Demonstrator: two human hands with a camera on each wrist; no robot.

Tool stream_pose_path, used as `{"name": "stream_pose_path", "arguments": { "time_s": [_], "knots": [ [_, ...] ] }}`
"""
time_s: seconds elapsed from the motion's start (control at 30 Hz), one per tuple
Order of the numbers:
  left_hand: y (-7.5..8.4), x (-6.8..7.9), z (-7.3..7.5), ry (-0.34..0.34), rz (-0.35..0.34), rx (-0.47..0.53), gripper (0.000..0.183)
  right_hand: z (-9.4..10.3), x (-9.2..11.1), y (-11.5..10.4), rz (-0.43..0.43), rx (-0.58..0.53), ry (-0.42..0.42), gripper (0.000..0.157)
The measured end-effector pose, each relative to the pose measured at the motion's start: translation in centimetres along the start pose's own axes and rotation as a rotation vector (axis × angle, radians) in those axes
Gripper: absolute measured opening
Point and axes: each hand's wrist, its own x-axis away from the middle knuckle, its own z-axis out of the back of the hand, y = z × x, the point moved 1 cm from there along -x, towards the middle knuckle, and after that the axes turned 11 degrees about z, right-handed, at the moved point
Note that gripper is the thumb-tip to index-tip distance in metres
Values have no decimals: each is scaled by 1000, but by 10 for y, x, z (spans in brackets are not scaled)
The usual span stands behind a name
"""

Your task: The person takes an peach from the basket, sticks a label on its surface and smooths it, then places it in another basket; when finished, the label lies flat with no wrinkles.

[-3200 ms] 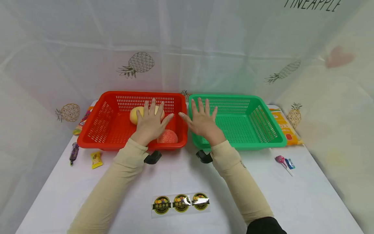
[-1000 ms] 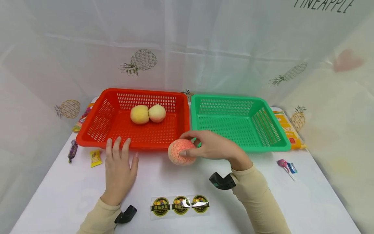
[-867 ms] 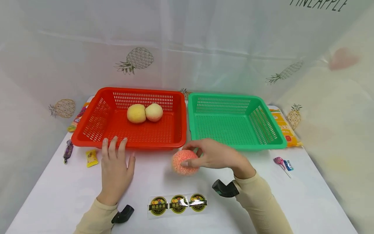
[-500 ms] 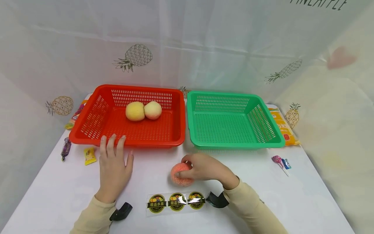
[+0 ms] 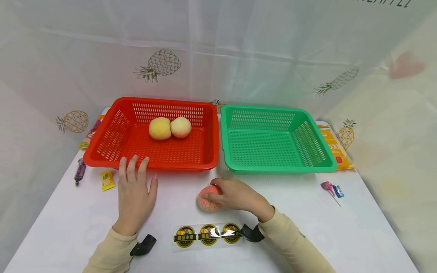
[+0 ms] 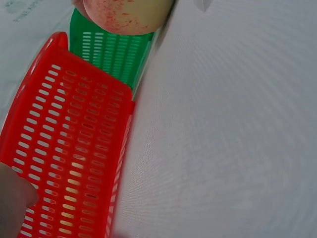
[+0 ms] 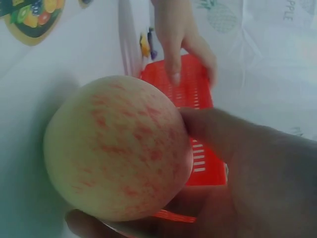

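Note:
My right hand [image 5: 235, 193] grips a reddish peach [image 5: 209, 206], thumb and fingers round its sides, low over the white table in front of the gap between two baskets. In the right wrist view the peach [image 7: 119, 148] looks pale with red streaks. My left hand [image 5: 134, 199] lies with fingers straight, their tips at the front rim of the red basket [image 5: 170, 165]. Inside that basket a yellow peach [image 5: 159, 128] and a pale peach [image 5: 181, 127] sit side by side. On the right stands a green basket [image 5: 280, 169], nothing in it.
A clear strip with three round fruit labels [image 5: 185, 237] lies in front of the peach. Wrapped candies [image 5: 107, 180] lie at left, a lollipop [image 5: 328, 187] at right. Snack bags [image 5: 336, 149] stick out beside the baskets. A printed curtain [image 5: 218, 57] hangs behind.
Both hands were spread over the baskets earlier. My right hand has taken the reddish peach from the red basket and brought it down towards the table; my left hand has drawn back to the rim.

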Motion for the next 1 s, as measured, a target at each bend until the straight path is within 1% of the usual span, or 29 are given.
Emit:
{"name": "stream_pose_path", "arguments": {
  "time_s": [0.07,0.13,0.27,0.33,0.43,0.6,0.67,0.77,0.83,0.9,0.93,0.97,1.0],
  "knots": [
    [0,0,0,-11,7,-10,65,0,2,0,12,7,9,49],
    [0,0,1,-21,15,-21,65,0,4,-1,24,17,-9,54],
    [0,-1,1,-31,18,-29,64,0,10,-2,86,33,-50,70],
    [0,-1,1,-29,16,-26,64,-1,12,-1,119,37,-52,77],
    [0,0,0,-19,11,-19,64,-2,12,1,152,52,-46,76],
    [2,2,0,2,12,11,63,-4,11,3,147,67,-60,73],
    [4,3,1,7,26,41,65,-4,12,4,148,61,-62,74],
    [11,6,8,17,66,108,67,-4,12,5,159,57,-55,76],
    [18,10,16,30,116,161,65,-5,12,6,161,53,-50,79],
    [27,19,26,29,183,198,59,-4,12,7,156,47,-45,82],
    [31,24,30,20,219,210,55,-3,13,7,148,40,-43,84],
    [35,31,33,-3,254,214,50,-3,14,8,140,32,-42,85],
    [39,37,36,-40,280,198,46,-2,15,9,136,28,-37,86]
  ]
}}
